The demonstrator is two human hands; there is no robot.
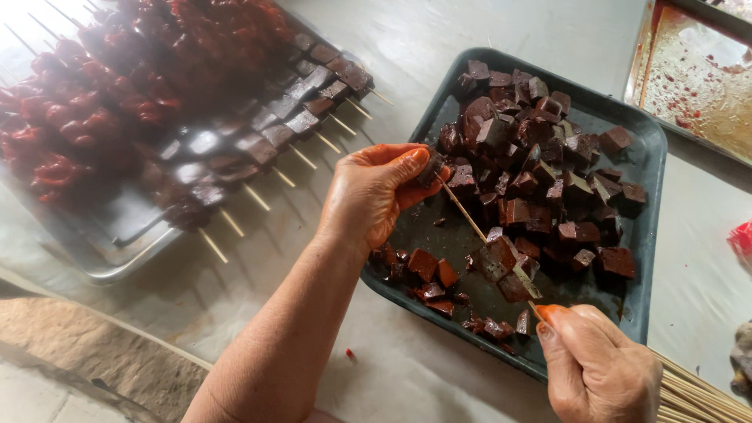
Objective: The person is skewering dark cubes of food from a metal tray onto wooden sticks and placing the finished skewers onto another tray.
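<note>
Left hand: the left hand hangs over the left rim of the dark tray, its grip clamped on a dark cube at the far tip of the skewer.
Right hand: the right hand sits at the near right, over the tray's near rim, its grip pinched together on the skewer's near end.
Skewer: it runs slantwise between the two hands, above the tray floor, with two cubes already threaded near the right hand.
Open room: a bare strip of tray floor lies under the skewer, between the left hand and the heap; pale counter shows free beyond the tray and along the near edge.
Heap: loose dark cubes crowd the far and right of the tray, close beside the skewer's path.
Left side: a metal tray holds finished skewers of dark cubes and red meat, their stick ends poking out toward the left hand.
Near right: a bundle of bare sticks lies just beside the right hand.
Far right: a stained tray sits well apart.
Right edge: a red scrap shows at the frame's border.
</note>
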